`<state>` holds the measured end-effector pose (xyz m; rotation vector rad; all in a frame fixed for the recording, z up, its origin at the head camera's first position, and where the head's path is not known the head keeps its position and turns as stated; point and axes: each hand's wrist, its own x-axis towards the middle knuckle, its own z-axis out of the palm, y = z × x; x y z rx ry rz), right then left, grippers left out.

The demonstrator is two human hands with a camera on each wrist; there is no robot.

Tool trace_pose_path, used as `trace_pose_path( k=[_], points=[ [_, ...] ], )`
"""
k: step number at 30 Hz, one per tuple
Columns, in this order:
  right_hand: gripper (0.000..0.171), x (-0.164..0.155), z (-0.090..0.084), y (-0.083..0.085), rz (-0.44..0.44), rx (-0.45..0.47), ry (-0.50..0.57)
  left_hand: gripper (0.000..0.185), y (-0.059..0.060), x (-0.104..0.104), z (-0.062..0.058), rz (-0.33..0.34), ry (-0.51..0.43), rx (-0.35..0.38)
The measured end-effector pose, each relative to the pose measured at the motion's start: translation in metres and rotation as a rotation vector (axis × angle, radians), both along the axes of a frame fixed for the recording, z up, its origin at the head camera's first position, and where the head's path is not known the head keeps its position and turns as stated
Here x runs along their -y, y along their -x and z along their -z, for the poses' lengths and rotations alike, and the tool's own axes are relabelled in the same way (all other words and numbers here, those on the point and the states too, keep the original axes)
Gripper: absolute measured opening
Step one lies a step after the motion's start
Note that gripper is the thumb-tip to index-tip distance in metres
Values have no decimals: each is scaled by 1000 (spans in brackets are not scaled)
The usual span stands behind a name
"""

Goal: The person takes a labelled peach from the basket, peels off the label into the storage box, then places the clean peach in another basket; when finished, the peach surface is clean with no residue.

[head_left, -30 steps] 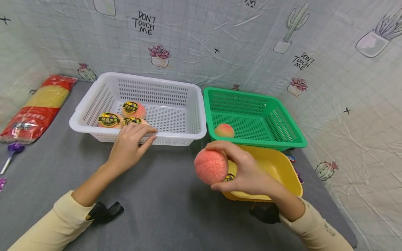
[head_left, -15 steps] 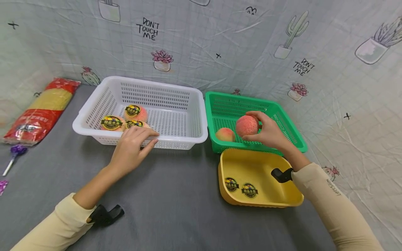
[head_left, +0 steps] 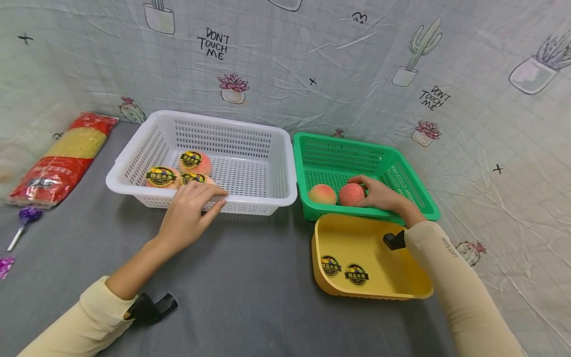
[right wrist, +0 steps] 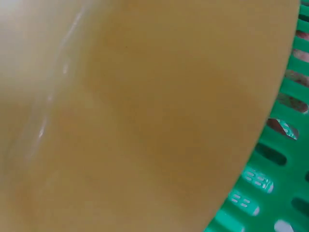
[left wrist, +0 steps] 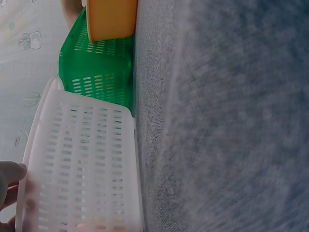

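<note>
My right hand (head_left: 372, 191) is down inside the green basket (head_left: 429, 204), its fingers curled round a bare pink peach (head_left: 350, 195) that sits on the basket floor. A second bare peach (head_left: 322, 194) lies just left of it. My left hand (head_left: 213, 197) rests with straight fingers on the front rim of the white basket (head_left: 254, 202). That basket holds three peaches with black-and-yellow stickers (head_left: 194, 162) at its left end. In the left wrist view the white basket wall (left wrist: 82, 164) fills the lower left, with a fingertip (left wrist: 10, 173) at its edge.
A yellow tub (head_left: 397, 285) with two peeled stickers (head_left: 330, 265) on its floor stands in front of the green basket; its wall (right wrist: 145, 121) fills the right wrist view. A red-and-yellow packet (head_left: 62, 158) and a purple lollipop (head_left: 24, 215) lie at the far left of the grey tabletop.
My right hand carried the peach from above the yellow tub over into the green basket and lowered it beside the other peach. The left hand stayed on the white basket's rim.
</note>
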<state>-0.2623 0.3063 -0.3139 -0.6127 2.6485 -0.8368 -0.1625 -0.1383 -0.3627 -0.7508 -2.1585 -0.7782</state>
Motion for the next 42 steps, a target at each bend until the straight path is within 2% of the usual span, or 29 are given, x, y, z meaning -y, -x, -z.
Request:
trace_pose_path(
  k=[8,17,22,25,27,31,36,39,42],
  points=[
    [58,4,7,10,-97,54,-4,16,0,0,1,3,-7,-8],
    [60,5,6,11,-100,149,17,16,1,1,1,12,-16,-7],
    [69,5,3,10,-107,171,-10,16,1,1,0,12,-18,5],
    [71,9,-3,8,-75,145,-16,16,0,0,0,12,-19,9],
    [73,14,-10,7,-29,90,-28,16,0,0,-1,10,-16,12],
    [75,36,-27,4,98,-90,-36,17,-1,2,-3,19,-11,24],
    [57,75,-39,-4,232,-339,81,18,-3,14,-18,30,-52,94],
    [45,97,-43,-10,273,-453,199,16,-2,32,-35,-43,-106,128],
    [37,118,-47,-17,253,-515,296,18,0,56,-49,-190,-161,164]
  ],
)
